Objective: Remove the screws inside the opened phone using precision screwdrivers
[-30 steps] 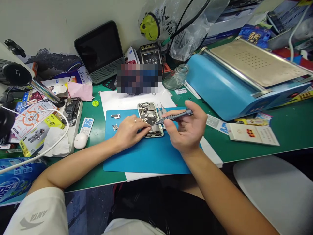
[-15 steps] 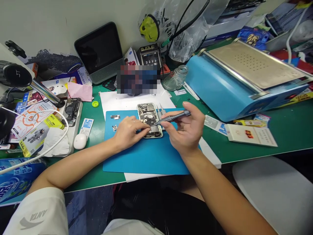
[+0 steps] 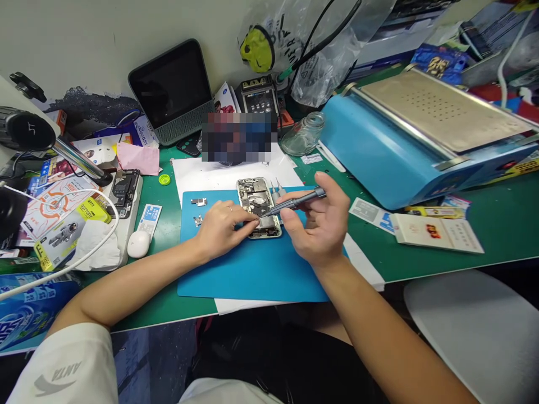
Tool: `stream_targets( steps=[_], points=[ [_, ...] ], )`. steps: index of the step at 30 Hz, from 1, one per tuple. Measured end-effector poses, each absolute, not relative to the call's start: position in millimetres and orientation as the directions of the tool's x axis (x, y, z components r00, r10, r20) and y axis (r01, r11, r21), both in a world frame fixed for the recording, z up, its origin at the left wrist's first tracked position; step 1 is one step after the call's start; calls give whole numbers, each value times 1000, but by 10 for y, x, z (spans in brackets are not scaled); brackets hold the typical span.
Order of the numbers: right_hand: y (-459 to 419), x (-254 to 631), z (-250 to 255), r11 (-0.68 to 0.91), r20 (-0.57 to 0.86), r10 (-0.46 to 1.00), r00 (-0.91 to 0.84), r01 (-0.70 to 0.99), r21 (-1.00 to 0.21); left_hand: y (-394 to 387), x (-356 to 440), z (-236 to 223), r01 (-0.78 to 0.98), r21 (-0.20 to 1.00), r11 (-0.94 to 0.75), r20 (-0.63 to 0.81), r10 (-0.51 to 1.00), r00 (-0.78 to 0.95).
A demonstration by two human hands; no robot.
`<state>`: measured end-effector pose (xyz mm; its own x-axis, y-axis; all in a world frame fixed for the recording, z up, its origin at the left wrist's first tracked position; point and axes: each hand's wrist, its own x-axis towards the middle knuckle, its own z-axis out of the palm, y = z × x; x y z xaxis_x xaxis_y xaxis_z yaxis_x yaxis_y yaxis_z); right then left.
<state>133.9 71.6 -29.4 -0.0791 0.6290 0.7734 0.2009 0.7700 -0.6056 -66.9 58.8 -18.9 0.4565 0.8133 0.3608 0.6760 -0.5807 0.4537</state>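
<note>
An opened phone (image 3: 269,229) with its inner parts bare lies on the blue mat (image 3: 252,275). My right hand (image 3: 322,227) is closed on a slim grey screwdriver (image 3: 295,202), which slants down to the left. The screwdriver's tip meets the fingertips of my left hand (image 3: 223,227) above the phone. Thumb and forefinger of my left hand are pinched together there; whatever they hold is too small to make out. Two small metal phone parts, an upper one (image 3: 199,202) and a lower one (image 3: 197,220), rest on the mat left of the phone. More screwdrivers (image 3: 278,192) lie beyond the phone.
A large blue machine with a metal plate (image 3: 379,151) stands at the right. Behind the mat are a glass jar (image 3: 303,134) and a dark screen (image 3: 170,84). At the left, a white earbud case (image 3: 138,244) sits near another opened phone (image 3: 125,191) and several boxes.
The right hand and screwdriver have shifted very slightly to the left. The left hand keeps its pinch over the phone, and the parts on the mat lie as before.
</note>
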Motion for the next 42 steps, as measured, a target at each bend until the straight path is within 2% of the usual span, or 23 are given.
stream_targets(
  steps=[14,19,24,34,42],
  points=[
    [714,1354,-379,739,749,661,-35,203,-643,585,-659,-121,693,429,-580,353,813,462],
    [711,1355,-370,778,792,607,-62,248,-577,578,-657,-124,669,449,-593,410,801,436],
    [717,1357,-359,815,825,560,-78,232,-531,578,-659,-126,678,448,-583,392,809,438],
    [717,1346,-342,831,836,533,-129,265,-489,584,-652,-118,670,454,-588,383,807,449],
    [720,1358,-349,825,830,546,-116,247,-508,575,-648,-121,676,480,-558,378,828,415]
  ],
)
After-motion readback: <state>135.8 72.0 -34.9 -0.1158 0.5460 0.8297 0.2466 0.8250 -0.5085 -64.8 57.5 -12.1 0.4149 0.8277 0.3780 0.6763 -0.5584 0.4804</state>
